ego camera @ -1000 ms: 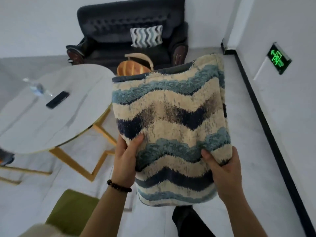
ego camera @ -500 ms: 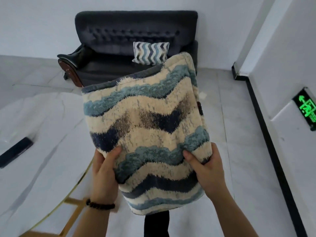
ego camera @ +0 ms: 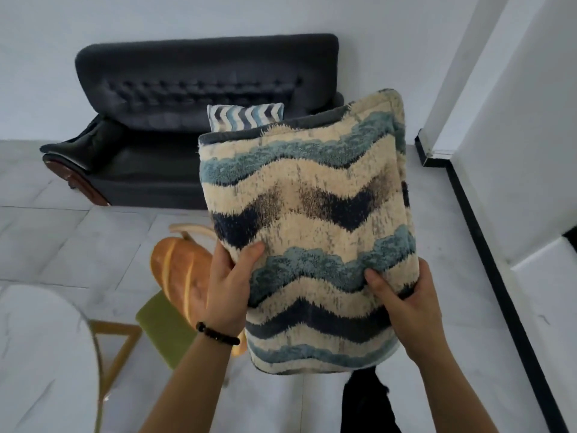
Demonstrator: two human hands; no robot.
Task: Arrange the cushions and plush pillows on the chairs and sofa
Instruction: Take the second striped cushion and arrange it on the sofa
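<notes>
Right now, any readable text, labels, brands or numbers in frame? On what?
None. No words, numbers or logos can be read in this view.
The wave-pattern cushion and the chevron pillow on the sofa carry pattern only.
A dark panel at the right edge is cut off by the frame; nothing legible on it.

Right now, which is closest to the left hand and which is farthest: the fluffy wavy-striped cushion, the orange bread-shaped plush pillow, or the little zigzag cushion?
1. Fluffy wavy-striped cushion: gripped by the left hand.
2. Orange bread-shaped plush pillow: just left, at the green chair.
3. Little zigzag cushion: far back on the dark sofa.
</notes>
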